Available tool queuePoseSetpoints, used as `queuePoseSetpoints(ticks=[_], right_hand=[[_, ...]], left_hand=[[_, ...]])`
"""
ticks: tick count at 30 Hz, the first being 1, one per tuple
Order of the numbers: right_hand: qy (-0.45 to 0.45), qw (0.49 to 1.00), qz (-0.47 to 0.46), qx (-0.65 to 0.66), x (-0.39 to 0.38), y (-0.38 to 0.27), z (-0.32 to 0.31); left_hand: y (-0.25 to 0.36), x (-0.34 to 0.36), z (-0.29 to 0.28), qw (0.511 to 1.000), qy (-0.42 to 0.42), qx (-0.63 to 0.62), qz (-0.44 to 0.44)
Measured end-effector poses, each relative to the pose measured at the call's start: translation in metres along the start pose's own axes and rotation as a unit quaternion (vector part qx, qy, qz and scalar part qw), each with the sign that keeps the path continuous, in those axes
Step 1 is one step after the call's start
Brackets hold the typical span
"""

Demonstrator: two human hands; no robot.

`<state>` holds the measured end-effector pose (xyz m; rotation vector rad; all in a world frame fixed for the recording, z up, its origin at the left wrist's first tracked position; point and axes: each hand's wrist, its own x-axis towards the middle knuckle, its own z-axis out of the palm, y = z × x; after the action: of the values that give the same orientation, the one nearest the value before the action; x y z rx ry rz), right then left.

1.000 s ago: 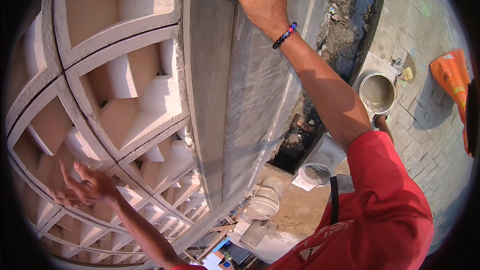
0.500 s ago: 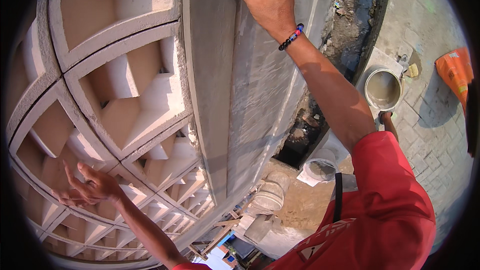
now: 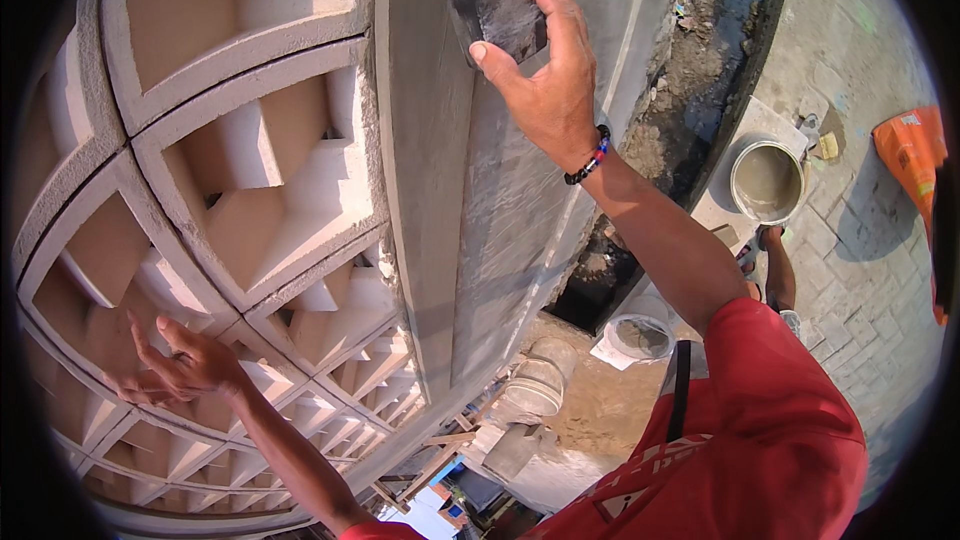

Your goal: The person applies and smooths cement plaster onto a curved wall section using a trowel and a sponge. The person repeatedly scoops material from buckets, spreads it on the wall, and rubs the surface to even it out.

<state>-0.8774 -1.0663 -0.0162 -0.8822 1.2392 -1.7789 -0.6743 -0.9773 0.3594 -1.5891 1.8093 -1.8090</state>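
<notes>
Along the left side stands a pale concrete lattice [image 3: 250,98], its deep cells lit by sun on some inner faces and shaded on others. Over its near part reaches the left hand [image 3: 190,365], fingers spread loosely apart and a little bent, the thumb lifted away; whether it touches the lattice I cannot tell. Just right of the lattice a smooth grey cement ledge [image 3: 425,140] runs from far to near, with a streaked grey face beside it. Above the far part of that ledge is a dark, squarish block [image 3: 503,18], gripped by the right hand [image 3: 558,90] between the thumb and the fingers; whether its underside meets the cement I cannot tell. Near, beyond the ledge's right edge, a pale bucket [image 3: 540,378] rests on sandy ground. A beaded bracelet [image 3: 597,160] circles the right wrist. Farther right, a second bucket [image 3: 620,328] sits beside a ditch [image 3: 735,35], which holds dark water and rubble and stretches toward the far side. The near right is filled by a red shirt [image 3: 775,380]. Past the ditch, a third bucket [image 3: 768,221] with a grey mix inside stands at the edge of grey paving [image 3: 845,285]. At the far right is an orange bag [image 3: 908,152].
</notes>
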Motion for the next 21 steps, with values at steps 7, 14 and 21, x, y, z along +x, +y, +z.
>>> queuePoseSetpoints(ticks=[7,14,21], right_hand=[[-0.043,0.997,0.063,0.020,-0.102,-0.018,0.039],[-0.140,0.982,0.111,0.058,-0.156,-0.034,0.000],[0.001,1.000,-0.001,-0.023,0.030,0.004,0.010]], left_hand=[[0.014,0.008,0.002,0.996,0.069,0.010,0.055],[0.010,0.006,0.000,0.994,0.086,-0.002,0.070],[0.010,0.006,0.003,0.997,0.072,0.023,0.015]])
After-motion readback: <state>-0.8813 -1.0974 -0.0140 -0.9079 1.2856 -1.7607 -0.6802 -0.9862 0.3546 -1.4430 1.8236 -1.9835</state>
